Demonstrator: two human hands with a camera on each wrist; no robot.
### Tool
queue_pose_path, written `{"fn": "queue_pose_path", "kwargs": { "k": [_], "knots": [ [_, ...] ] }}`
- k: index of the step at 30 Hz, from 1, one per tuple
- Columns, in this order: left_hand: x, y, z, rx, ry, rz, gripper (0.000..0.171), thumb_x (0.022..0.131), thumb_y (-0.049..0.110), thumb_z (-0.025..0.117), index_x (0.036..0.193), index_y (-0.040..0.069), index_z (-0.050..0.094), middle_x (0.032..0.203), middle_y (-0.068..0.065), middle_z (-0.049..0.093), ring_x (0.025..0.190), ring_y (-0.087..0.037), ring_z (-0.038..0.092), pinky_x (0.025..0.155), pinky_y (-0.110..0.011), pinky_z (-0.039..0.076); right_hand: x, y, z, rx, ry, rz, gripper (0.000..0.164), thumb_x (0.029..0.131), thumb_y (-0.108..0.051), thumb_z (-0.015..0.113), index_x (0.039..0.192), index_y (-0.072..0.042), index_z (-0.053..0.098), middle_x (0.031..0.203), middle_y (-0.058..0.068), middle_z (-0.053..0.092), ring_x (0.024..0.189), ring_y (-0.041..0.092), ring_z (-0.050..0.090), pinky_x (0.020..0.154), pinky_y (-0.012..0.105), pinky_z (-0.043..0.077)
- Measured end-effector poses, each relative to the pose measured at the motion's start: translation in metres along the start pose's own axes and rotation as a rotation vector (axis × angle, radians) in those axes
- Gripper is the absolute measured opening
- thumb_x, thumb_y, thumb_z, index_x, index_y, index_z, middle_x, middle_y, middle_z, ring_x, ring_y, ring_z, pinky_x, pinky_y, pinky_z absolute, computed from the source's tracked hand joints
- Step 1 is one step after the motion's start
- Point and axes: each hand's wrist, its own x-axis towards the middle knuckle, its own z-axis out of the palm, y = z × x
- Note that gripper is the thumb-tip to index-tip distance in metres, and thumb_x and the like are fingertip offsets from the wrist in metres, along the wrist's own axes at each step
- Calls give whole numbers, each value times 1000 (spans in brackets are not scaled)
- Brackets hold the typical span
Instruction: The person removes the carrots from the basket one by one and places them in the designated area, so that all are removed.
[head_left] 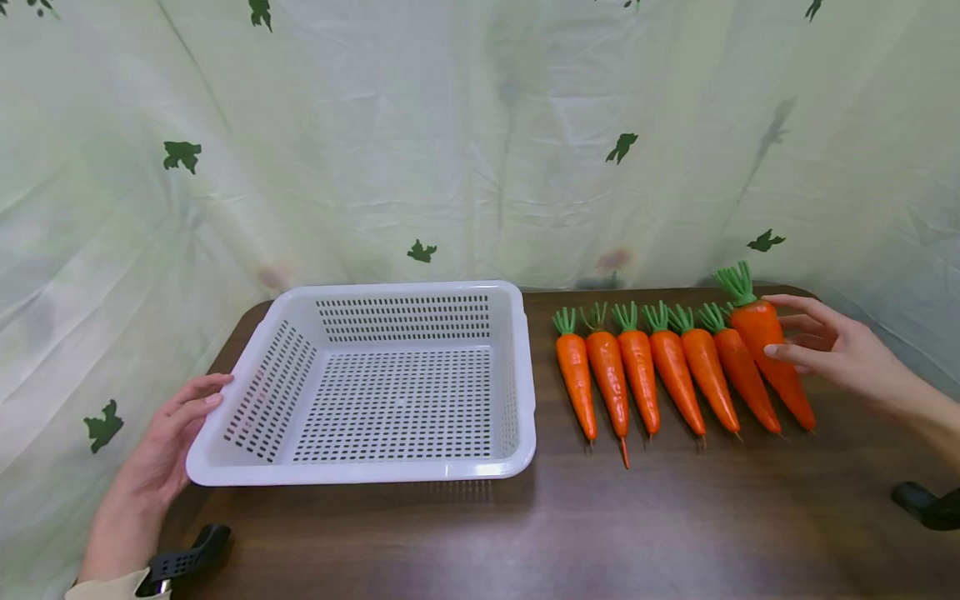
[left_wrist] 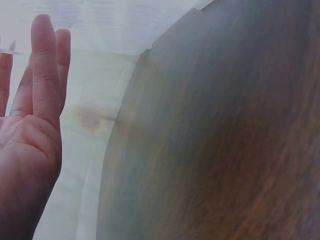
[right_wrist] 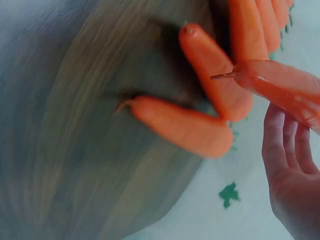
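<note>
A white perforated plastic basket stands at the left of the dark wooden table. My left hand touches its left rim with the fingertips; in the left wrist view the fingers look straight. To the basket's right, several orange carrots with green tops lie in a slanting row. At the right end, my right hand pinches a carrot between thumb and fingers. That held carrot appears raised above the others in the right wrist view, its thin tip pointing left; the thumb is hidden there.
Behind the brown table hangs a pale cloth printed with green leaves. Two carrots lie near the table's far edge in the right wrist view. Black wrist mounts show at both forearms.
</note>
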Motion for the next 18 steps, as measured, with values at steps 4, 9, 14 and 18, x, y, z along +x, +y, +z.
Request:
{"fn": "queue_pose_path", "kwargs": {
  "k": [4, 9, 14, 18],
  "knots": [
    [1, 0, -1, -20, -24, -2, 48, 106, 6, 23, 133, 22, 58, 132, -1, 56, 112, -24, 63, 83, -55, 52, -1, 10, -8, -36, 22, 24, 70, 95, -35, 66, 153, -21, 31, 136, 22, 46, 91, -7, 54, 64, 29, 56],
    [0, 1, -1, -15, -11, -4, 48, 106, 6, 23, 133, 23, 59, 132, 0, 56, 111, -24, 63, 84, -55, 52, -1, 20, -16, -88, 16, 41, 74, 98, -32, 63, 155, -8, 22, 138, 36, 40, 107, 39, 54, 61, 30, 55],
    [0, 3, 0, -36, 3, -13, 47, 106, 6, 24, 133, 22, 60, 131, -1, 58, 110, -24, 63, 83, -54, 52, -3, 32, -22, -124, 12, 62, 75, 97, -31, 63, 153, -1, 23, 134, 39, 41, 91, 19, 62, 58, 32, 54],
    [1, 2, 1, -34, 19, -22, 45, 106, 6, 26, 132, 21, 60, 129, -1, 59, 109, -24, 64, 82, -54, 53, -2, 41, -26, -133, 6, 81, 77, 97, -32, 63, 152, 2, 22, 131, 40, 41, 83, 16, 64, 57, 35, 55]
  ]
}}
